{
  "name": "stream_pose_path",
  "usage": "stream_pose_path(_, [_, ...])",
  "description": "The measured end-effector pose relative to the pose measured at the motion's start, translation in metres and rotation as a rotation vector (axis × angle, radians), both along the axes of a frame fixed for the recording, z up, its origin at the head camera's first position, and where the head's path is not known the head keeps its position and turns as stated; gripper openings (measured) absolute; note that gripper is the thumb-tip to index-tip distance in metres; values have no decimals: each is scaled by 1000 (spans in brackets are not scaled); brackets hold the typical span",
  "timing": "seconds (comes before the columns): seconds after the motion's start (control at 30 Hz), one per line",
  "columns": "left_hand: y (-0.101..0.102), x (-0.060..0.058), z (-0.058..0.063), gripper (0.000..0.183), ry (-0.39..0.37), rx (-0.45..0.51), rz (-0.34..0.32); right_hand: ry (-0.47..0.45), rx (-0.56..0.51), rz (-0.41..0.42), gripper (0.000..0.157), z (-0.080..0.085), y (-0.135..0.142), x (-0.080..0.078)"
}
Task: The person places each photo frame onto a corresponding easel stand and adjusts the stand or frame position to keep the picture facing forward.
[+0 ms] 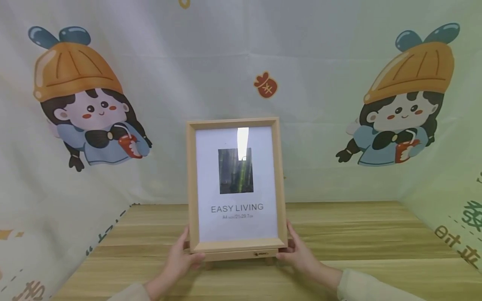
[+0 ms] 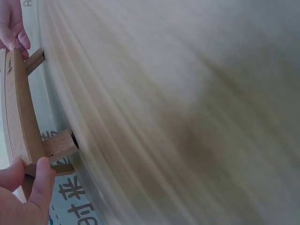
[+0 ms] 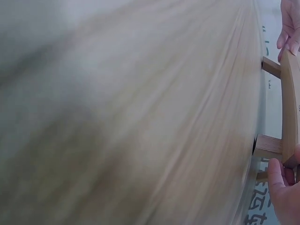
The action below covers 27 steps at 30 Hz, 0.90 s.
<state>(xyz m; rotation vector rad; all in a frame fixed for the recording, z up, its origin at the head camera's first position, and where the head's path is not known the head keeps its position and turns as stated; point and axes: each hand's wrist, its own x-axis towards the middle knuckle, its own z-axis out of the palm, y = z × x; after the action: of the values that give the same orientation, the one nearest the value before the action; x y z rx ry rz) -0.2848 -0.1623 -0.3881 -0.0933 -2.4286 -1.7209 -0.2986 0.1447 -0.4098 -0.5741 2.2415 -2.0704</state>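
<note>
A light wood picture frame (image 1: 192, 184) stands upright, leaning slightly back, in the middle of the head view. Behind its glazing is a white sheet (image 1: 237, 228) with a dark green picture and "EASY LIVING" printed on it. The frame sits on the ledge of a small wooden easel (image 1: 229, 254). My left hand (image 1: 181, 254) grips the ledge's left end, thumb in front. At the right end my right hand (image 1: 298, 254) pinches it the same way. Short easel legs (image 2: 60, 144) reach down to the tabletop in the left wrist view, and similar legs (image 3: 268, 146) show in the right wrist view.
The wood-grain table (image 1: 346, 234) extends to both sides of the easel. Behind it hangs a pale cloth backdrop (image 1: 211, 83) printed with cartoon figures, which also closes off the left and right sides. A bright light reflects in the glazing.
</note>
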Motion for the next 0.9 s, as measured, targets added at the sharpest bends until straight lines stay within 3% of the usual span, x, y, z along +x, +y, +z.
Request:
stream_pose_path(0.3, [9, -3, 1, 97, 8, -12, -10, 1, 24, -27, 100, 1, 8, 2])
stream_pose_path(0.7, [18, -7, 1, 98, 18, -28, -47, 51, 23, 17, 98, -2, 23, 1])
stream_pose_path(0.9, [24, -11, 0, 98, 6, -25, -54, 51, 36, -2, 99, -1, 28, 2])
